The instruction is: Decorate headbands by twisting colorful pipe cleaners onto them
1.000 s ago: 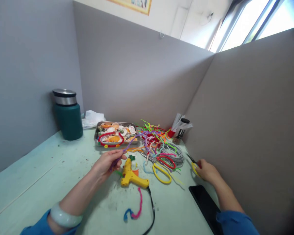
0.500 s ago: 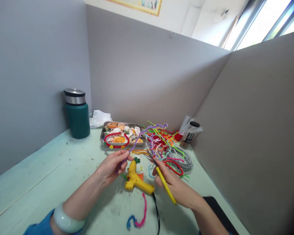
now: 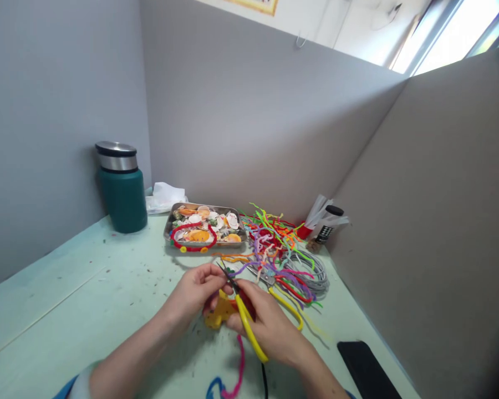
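a left hand [image 3: 196, 289] pinched a purple pipe cleaner [image 3: 243, 270] above the worktop [image 3: 83, 316] as the right hand [image 3: 274, 327] gripped yellow-handled scissors [image 3: 243, 317] just beside it, a yellow glue gun [image 3: 218, 317] lying underneath.

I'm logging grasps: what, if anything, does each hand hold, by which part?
The right hand holds the yellow-handled tool by its handle. The left hand curls beside the dark blades; whether it holds anything cannot be told.
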{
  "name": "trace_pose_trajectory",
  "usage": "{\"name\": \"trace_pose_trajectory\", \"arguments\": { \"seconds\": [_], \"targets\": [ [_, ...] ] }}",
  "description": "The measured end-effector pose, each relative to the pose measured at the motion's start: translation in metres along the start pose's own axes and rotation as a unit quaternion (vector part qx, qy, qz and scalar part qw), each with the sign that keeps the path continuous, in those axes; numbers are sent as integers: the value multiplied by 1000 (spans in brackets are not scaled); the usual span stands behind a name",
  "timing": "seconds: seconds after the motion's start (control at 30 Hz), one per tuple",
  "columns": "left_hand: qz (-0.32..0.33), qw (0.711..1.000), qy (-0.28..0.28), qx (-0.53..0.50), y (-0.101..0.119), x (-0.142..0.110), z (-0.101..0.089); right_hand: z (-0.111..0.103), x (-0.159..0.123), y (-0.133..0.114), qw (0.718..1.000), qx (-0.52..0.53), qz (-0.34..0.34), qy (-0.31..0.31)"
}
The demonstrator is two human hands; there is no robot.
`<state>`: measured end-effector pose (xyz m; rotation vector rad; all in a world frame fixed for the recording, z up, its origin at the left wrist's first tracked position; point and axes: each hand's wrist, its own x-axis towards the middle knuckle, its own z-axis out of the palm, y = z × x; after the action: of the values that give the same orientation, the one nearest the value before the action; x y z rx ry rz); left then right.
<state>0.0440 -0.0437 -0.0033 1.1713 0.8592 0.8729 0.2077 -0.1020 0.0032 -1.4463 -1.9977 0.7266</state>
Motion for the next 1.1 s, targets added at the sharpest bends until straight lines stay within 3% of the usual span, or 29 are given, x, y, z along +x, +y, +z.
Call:
{"name": "trace_pose_trajectory", "arguments": {
  "seconds": [0.2,0.73,0.83,0.97,1.1],
  "targets": [
    [5,998,15,63,4,-2,6,3,0,-1,1000,-5,7,24],
    [25,998,24,58,2,2,4,11,-3,2,990,-117,-18,81],
    [17,998,19,64,-1,4,5,5,0,3,985,-141,-11,95],
    [30,997,53,57,-1,6,0,-22,2,15,960,-239,96,113],
    [26,996,78,25,2,6,-7,-48,-7,37,914,-340,208,75]
  ]
}}
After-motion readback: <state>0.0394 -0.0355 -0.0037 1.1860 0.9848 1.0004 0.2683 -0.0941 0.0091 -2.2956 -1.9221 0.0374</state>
